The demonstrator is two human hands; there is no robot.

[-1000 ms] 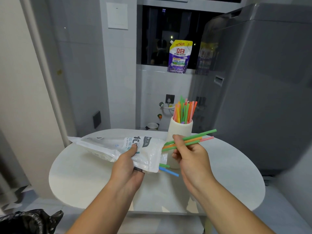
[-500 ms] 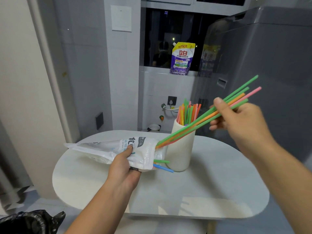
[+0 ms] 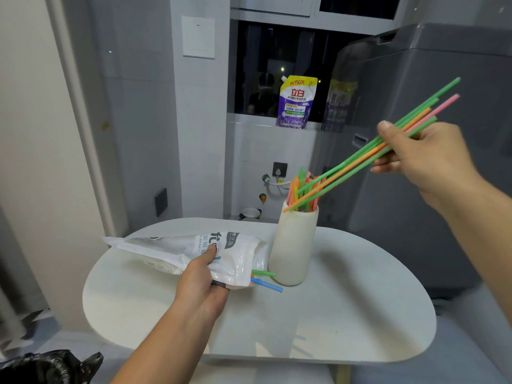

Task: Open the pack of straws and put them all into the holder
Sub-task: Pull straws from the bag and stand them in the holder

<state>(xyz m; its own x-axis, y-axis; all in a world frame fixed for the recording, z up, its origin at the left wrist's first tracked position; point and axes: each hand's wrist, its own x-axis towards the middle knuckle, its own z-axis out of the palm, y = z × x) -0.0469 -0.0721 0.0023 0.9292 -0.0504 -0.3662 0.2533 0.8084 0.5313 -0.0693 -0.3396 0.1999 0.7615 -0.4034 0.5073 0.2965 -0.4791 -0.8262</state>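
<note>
Two hands at work over a pale oval table [image 3: 346, 314]. Far left, bottom corner: crumpled black bag [image 3: 47, 367], off the table.

Left hand [image 3: 203, 284] pinches the white straw pack [image 3: 194, 253], thumb on top, fingers curled beneath. Pack lies roughly level, its far end pointing left, its open mouth facing right, just beside the holder. A green straw tip [image 3: 263, 273] and a blue straw tip [image 3: 267, 284] poke out of the mouth, low near the tabletop.

Holder [image 3: 293, 245]: cream cylinder, upright on the table, right of the pack. Stands already part-filled with straws in the holder [image 3: 303, 194], orange, green and pink, ends sticking above the rim.

Behind it, on the window ledge: purple and yellow detergent pouch [image 3: 296, 102], upright. Wall outlet and a tap fitting below, hard to make out.

Right hand [image 3: 424, 159], raised above and right of the holder, closed around a bundle of straws [image 3: 360, 164], thumb pressed over them. Bundle is green, orange and pink, tilted steeply; lower ends reach the holder's rim among the standing straws, upper ends fan out past the hand.

Far right: large grey appliance [image 3: 443, 106] behind the table.
</note>
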